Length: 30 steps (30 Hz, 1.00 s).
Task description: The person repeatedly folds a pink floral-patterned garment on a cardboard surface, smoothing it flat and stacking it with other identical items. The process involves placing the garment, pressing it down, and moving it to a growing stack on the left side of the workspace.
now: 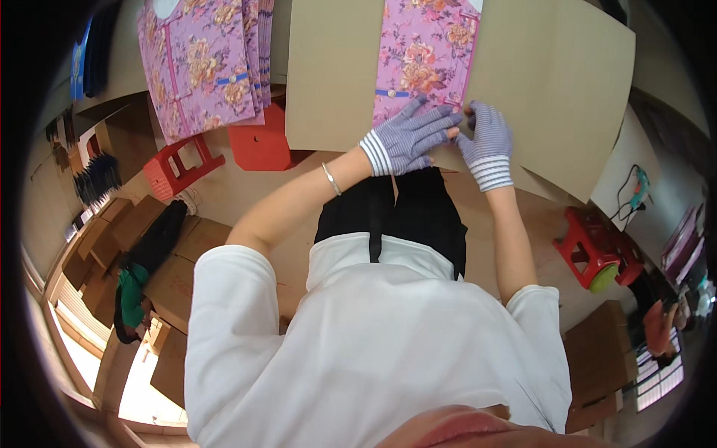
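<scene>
A flat paper piece (418, 56), pink with a floral print and shaped like a garment front, lies on a tan cardboard sheet. My left hand (411, 140), in a lilac knit glove with striped cuff and bare fingertips, rests flat across the lower end of the piece, fingers stretched out. Just right of that piece's lower corner is my right hand (488, 140), gloved alike. Its fingers are bent a little, with the thumb apart from them, and nothing shows between them. My left hand covers part of the piece's bottom edge.
The cardboard sheet (556, 82) covers the work surface before me. To the left hangs a stack of similar floral pieces (198, 67) above red plastic stools (259, 142). Another red stool (586, 243) stands at the right. Cardboard boxes and other people are at both sides.
</scene>
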{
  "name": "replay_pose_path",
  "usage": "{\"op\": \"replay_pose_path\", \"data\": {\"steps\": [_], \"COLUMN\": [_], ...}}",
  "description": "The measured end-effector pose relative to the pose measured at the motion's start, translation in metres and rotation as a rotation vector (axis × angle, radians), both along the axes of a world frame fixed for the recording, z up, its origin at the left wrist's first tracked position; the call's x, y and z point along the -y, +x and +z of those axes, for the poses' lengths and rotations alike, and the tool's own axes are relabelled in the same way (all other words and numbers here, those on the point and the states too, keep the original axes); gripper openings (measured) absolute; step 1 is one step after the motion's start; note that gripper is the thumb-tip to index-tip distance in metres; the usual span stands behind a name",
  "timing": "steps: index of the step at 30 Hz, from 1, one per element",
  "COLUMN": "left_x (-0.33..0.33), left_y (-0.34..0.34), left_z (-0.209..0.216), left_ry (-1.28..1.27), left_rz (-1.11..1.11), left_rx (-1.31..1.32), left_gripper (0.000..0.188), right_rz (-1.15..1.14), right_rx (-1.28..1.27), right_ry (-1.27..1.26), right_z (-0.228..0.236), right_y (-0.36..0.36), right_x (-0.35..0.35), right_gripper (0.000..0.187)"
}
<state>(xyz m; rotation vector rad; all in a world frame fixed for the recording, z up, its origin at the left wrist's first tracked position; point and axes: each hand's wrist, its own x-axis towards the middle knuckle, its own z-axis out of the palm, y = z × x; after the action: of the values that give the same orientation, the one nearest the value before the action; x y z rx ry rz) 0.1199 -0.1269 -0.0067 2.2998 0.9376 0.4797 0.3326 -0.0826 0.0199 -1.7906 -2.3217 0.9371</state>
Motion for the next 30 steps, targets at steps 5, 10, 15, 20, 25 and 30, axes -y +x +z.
{"op": "replay_pose_path", "data": {"steps": [5, 10, 15, 20, 25, 30], "left_x": [-0.001, -0.071, -0.093, -0.100, -0.100, -0.101], "left_y": [0.004, -0.008, -0.008, -0.002, -0.009, -0.008], "left_z": [-0.002, 0.000, -0.003, 0.002, -0.006, -0.004], "left_ry": [0.048, 0.183, 0.252, 0.250, 0.277, 0.224], "left_rz": [0.276, 0.517, 0.482, 0.477, 0.449, 0.445], "left_rx": [0.031, -0.222, -0.420, -0.374, -0.441, -0.460], "left_gripper": [0.065, 0.062, 0.064, 0.064, 0.057, 0.056], "right_rz": [-0.094, -0.525, -0.724, -0.176, -0.150, -0.192], "right_rx": [-0.110, 0.022, -0.817, -0.327, 0.060, 0.350], "right_ry": [0.386, 0.347, -0.165, 0.582, 0.705, 0.662], "right_z": [0.037, 0.034, 0.083, 0.051, -0.034, -0.044], "right_y": [0.077, 0.255, 0.246, 0.100, 0.022, 0.005], "right_x": [-0.012, -0.059, -0.068, -0.096, -0.103, -0.102], "right_gripper": [0.036, 0.042, 0.060, 0.044, 0.071, 0.064]}}
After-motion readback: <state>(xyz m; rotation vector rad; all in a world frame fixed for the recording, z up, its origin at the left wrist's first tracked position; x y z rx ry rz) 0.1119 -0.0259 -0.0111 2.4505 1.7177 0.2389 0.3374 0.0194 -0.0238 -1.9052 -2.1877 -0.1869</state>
